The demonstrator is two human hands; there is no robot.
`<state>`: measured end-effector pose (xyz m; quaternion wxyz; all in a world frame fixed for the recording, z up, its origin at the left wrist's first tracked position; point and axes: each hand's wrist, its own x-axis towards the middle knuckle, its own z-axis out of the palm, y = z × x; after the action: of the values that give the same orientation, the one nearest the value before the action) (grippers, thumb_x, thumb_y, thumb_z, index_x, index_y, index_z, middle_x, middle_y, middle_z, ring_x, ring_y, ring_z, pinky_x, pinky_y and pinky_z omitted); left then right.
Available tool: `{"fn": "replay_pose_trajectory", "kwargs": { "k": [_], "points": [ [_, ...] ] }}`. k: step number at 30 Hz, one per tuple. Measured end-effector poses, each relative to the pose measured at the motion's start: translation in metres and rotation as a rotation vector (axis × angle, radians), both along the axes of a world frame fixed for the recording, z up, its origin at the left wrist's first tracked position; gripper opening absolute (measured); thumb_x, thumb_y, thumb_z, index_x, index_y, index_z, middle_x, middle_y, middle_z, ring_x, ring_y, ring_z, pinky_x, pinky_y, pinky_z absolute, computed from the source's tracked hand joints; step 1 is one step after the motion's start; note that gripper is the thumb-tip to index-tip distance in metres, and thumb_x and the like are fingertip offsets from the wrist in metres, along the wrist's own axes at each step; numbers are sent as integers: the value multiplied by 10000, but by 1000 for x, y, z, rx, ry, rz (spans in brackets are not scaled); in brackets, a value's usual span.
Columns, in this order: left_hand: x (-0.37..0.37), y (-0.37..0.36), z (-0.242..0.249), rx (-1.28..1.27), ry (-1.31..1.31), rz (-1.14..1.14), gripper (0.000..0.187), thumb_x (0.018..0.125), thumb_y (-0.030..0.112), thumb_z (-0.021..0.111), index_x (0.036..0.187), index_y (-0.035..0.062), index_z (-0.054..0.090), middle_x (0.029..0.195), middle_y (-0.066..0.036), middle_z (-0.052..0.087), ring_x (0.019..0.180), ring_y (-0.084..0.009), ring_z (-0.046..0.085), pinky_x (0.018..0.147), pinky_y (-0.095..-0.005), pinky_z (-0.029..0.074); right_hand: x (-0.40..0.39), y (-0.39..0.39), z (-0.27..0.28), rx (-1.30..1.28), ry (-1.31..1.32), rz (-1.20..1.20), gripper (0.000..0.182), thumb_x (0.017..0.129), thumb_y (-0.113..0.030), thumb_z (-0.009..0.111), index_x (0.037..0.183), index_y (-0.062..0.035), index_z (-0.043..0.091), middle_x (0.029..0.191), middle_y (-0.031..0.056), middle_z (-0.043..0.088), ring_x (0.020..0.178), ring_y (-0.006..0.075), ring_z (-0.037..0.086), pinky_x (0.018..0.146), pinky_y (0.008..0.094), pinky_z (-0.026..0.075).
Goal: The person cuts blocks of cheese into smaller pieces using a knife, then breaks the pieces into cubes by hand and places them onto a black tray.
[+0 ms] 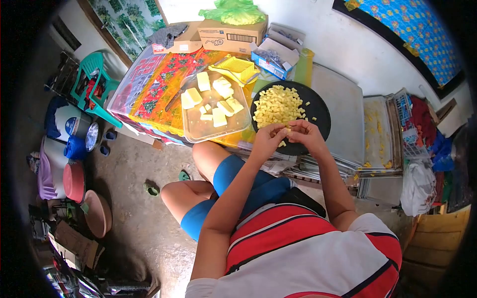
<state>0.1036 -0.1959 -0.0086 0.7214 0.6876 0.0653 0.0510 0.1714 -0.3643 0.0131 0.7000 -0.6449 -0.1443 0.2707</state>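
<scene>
Over the near edge of a round black tray point(322, 107), my left hand point(268, 141) and my right hand point(309, 137) meet with their fingers pinched together. A small yellow piece point(288, 130) shows between the fingertips, partly hidden by them. Many small yellow cubes point(278, 105) lie heaped on the tray, with a few loose ones to the right. Left of it, a clear plastic tray point(196, 130) holds several larger pale yellow blocks point(203, 81) and some smaller bits. A yellow slotted rack point(237, 69) rests at that tray's far edge.
Cardboard boxes point(233, 37) and a blue-and-white box point(272, 62) stand at the back of the table, on a flowered cloth point(161, 82). Stacked flat trays point(338, 107) are on the right. A green chair point(94, 82) and tubs point(74, 181) stand left.
</scene>
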Motion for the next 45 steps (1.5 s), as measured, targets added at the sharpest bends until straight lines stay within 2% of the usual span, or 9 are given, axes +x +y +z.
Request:
{"fn": "replay_pose_trajectory", "kwargs": {
  "k": [2,8,14,17,23,32,36,42,45],
  "points": [
    [-2,1,5,-156,26,-62,327,905,249,627,1092,-19,638,722,0,594,625,-58,530,548,-195,438,-1,1,5,25,37,22,340,811,-90,711,1115,1,590,939,51,629,820,123,608,727,249,517],
    [-5,5,9,-266,60,-62,292,892,232,645,1068,0,647,687,3,583,588,-53,513,516,-195,424,-3,1,10,86,153,12,345,823,-109,700,1129,0,583,964,67,632,822,126,612,731,249,517],
    [-2,0,-12,46,-97,100,275,838,199,696,1004,-18,664,730,-19,624,624,-93,566,563,-236,464,8,-8,-16,-208,-223,-36,308,802,-98,687,1078,17,613,900,59,659,782,121,628,715,250,506],
    [-1,0,-18,258,0,99,259,800,148,706,995,-19,669,758,-39,641,656,-107,587,595,-248,475,5,-8,-16,-395,-387,-28,281,766,-73,681,1029,18,638,865,61,678,759,118,635,717,257,506],
    [5,0,-44,394,-138,150,258,787,89,670,1028,-3,671,787,-53,618,669,-104,570,614,-248,470,1,-4,-14,-441,-425,-41,263,752,-51,643,1009,5,651,876,69,687,781,121,642,736,267,512],
    [-15,42,-31,29,-156,399,220,846,48,620,1054,-19,649,806,-43,625,679,-83,537,608,-233,451,-4,36,1,-418,-570,-106,236,803,-122,651,1011,-11,651,904,95,678,814,186,657,748,292,511],
    [-29,77,-34,-28,-139,570,207,878,50,604,1073,-3,650,711,20,578,538,-26,435,474,-179,337,-4,91,-2,-304,-909,37,230,808,-156,654,1004,-35,656,919,127,672,800,250,657,734,337,517],
    [-56,110,-22,-213,-39,697,203,895,54,574,1079,-15,623,703,-6,553,497,-44,440,440,-192,357,4,186,-25,-251,-860,176,233,796,-160,659,1005,-55,662,919,141,672,841,300,647,724,363,514],
    [-64,119,-16,-239,-36,733,195,903,55,561,1075,-18,618,731,-25,563,492,-47,440,439,-194,358,2,229,-15,-478,-1071,199,265,820,-190,635,1070,-104,656,983,104,679,950,300,623,836,402,464]
  ]
}}
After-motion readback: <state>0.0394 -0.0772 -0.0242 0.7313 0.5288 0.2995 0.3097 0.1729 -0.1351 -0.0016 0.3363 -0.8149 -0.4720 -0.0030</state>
